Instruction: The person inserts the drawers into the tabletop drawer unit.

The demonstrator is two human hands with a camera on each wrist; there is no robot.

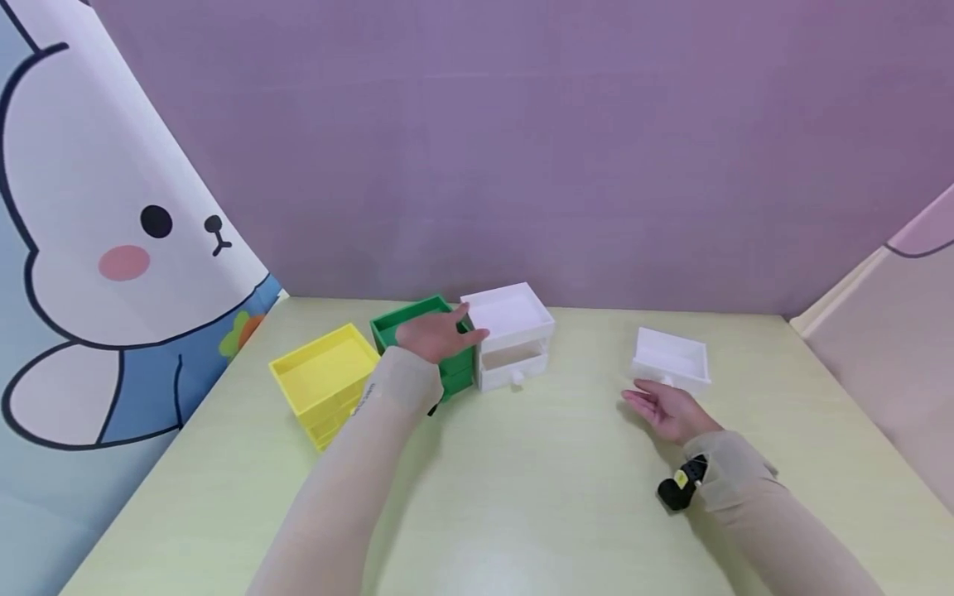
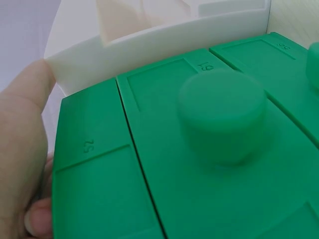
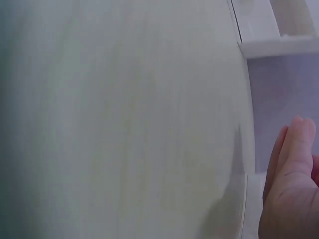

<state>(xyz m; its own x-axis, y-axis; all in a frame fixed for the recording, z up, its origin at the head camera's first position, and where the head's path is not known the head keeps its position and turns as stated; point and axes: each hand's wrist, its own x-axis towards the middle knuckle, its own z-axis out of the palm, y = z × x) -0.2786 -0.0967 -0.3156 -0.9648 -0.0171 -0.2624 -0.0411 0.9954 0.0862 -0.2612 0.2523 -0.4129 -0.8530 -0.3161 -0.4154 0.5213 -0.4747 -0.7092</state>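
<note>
My left hand [image 1: 435, 333] reaches over the green drawer cabinet [image 1: 456, 374], its thumb and a finger extended toward the white cabinet [image 1: 514, 354]. In the left wrist view, a digit of the left hand [image 2: 25, 107] meets the white cabinet [image 2: 164, 37] beside the green cabinet's drawer fronts [image 2: 164, 149]. The white cabinet has an open slot above a lower drawer with a round knob. At the right, a loose white drawer [image 1: 671, 356] lies on the table. My right hand [image 1: 671, 411] is just in front of it, fingers straight, holding nothing; whether it touches the drawer, I cannot tell.
A yellow drawer cabinet [image 1: 326, 372] stands left of the green one, partly behind my left forearm. The pale table [image 1: 522, 497] ends at a purple backdrop [image 1: 559, 165]. A cartoon-printed panel [image 1: 89, 182] borders the left side; another pale panel [image 1: 894, 331] borders the right.
</note>
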